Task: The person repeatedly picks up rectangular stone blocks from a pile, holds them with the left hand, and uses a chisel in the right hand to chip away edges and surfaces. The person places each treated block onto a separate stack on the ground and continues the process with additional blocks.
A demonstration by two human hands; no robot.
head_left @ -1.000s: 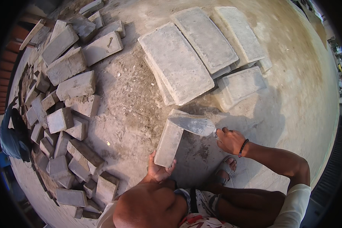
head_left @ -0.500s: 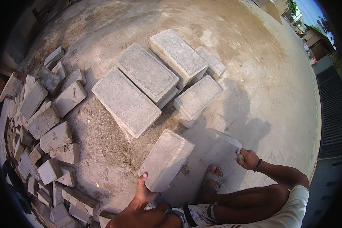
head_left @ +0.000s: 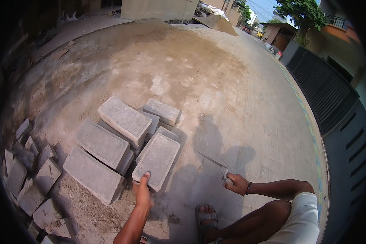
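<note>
My left hand (head_left: 142,193) grips the near end of a grey concrete paving block (head_left: 158,156), thumb on top and the other fingers hidden at the side. This block lies over another block at the right of a low stack; whether its full weight rests there I cannot tell. Beside it in the stack are large grey blocks (head_left: 102,143), one nearest me (head_left: 92,174) and one farther off (head_left: 125,117). Wrapped round the handle of a trowel (head_left: 212,159) is my right hand (head_left: 236,184), held out to the right of the stack, its blade seen nearly edge-on.
A heap of loose, dusty blocks (head_left: 44,211) spreads at the lower left. My sandalled foot (head_left: 206,215) stands near the stack. Paved ground (head_left: 264,122) runs along a dark gate (head_left: 325,87) on the right. A sand pile (head_left: 217,24) rises far off.
My left hand has carried the block forward from near my knees to the right side of the stack. The view has tilted up toward the street. The trowel stays in my right hand.
</note>
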